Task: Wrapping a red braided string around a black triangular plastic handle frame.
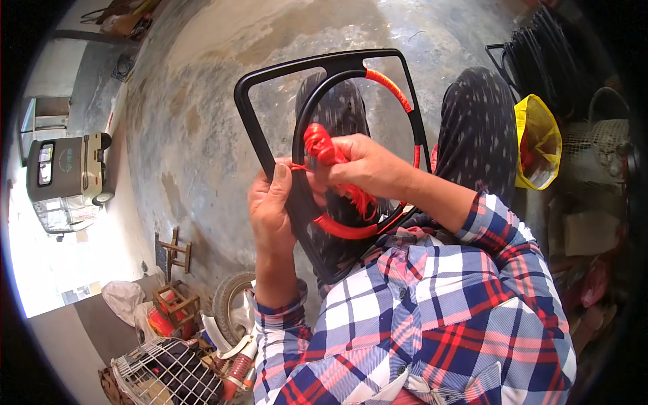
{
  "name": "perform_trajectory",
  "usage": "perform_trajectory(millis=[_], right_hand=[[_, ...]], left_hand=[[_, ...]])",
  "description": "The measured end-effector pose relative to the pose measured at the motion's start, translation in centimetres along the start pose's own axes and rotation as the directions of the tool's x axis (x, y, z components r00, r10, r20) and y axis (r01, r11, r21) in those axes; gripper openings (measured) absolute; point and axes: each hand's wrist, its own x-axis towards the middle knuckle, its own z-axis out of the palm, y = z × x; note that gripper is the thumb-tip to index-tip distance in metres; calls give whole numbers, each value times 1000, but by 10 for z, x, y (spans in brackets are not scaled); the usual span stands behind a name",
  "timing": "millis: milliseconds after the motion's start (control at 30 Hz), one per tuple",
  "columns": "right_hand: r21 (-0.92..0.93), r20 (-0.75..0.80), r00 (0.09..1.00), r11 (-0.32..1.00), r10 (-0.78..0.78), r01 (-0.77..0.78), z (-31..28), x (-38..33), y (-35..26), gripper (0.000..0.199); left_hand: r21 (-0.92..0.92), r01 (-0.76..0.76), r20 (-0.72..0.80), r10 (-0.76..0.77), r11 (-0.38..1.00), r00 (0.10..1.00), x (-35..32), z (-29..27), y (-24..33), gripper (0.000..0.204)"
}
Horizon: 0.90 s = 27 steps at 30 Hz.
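Note:
A black rectangular frame [251,121] with a round ring [305,111] joined inside it rests over my lap, tilted. Red and orange wrapping [347,230] covers stretches of the ring at its upper right and bottom. My left hand [271,206] is closed on the frame's left bar, thumb on top. My right hand [371,167] grips a bundle of shiny red cord [318,143] over the ring's left side, with loose ends [363,201] hanging below the fingers. A short red strand [297,167] runs between the bundle and my left thumb.
A yellow bag [538,142] stands right of my knee, near a stack of black frames [550,61]. To the lower left are a wire basket [169,371], a wheel [233,304] and a small wooden stool [177,253]. A three-wheeled vehicle [64,169] stands beyond the doorway.

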Motion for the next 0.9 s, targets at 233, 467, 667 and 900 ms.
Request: perform_trajectory(millis=[233, 467, 667, 900], right_hand=[[49, -45, 999, 998, 29, -27, 4, 1, 14, 4], [49, -55, 998, 998, 33, -30, -2, 1, 14, 6], [38, -73, 996, 998, 53, -50, 2, -6, 15, 5], [33, -79, 997, 999, 6, -3, 3, -3, 22, 5]], left_hand=[[473, -471, -142, 592, 745, 794, -1, -7, 27, 64], [-150, -960, 244, 932, -235, -267, -102, 59, 109, 73], [303, -450, 447, 542, -840, -711, -83, 98, 90, 52], [-83, -434, 980, 5, -897, -198, -24, 36, 37, 57]])
